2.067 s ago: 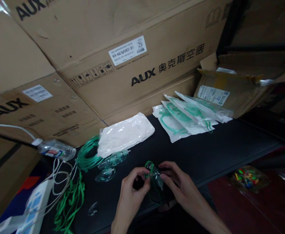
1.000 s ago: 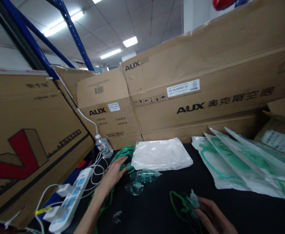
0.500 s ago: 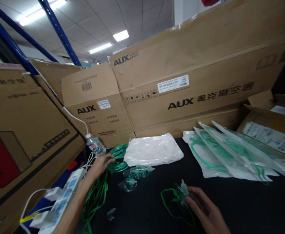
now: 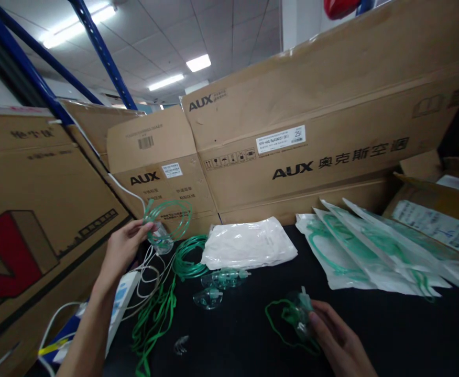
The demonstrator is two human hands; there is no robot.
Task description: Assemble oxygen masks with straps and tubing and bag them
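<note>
My left hand (image 4: pixel 125 243) is closed on a loose coil of green tubing (image 4: pixel 180 214), held up in front of the water bottle (image 4: pixel 162 242). Below it, on the black table, lies a further pile of coiled green tubing (image 4: pixel 190 268). At the lower right, my right hand (image 4: pixel 334 332) pinches a clear green oxygen mask (image 4: pixel 301 317) by its side; its white connector points up and a green elastic strap (image 4: pixel 271 317) loops out to the left. Two more masks, one upper (image 4: pixel 225 278) and one lower (image 4: pixel 208 298), lie between the hands.
Green straps (image 4: pixel 156 314) lie heaped at left, beside a white power strip (image 4: pixel 121 298) with cables. Small clear pieces (image 4: pixel 181 344) lie near the front. White bags (image 4: pixel 249 243) stack at the back; packed mask pouches (image 4: pixel 343 251) lean at right. Cardboard (image 4: pixel 312 115) walls the rear.
My left hand has lifted a coil of green tubing off the pile, up and to the left. My right hand keeps the mask and has shifted slightly right.
</note>
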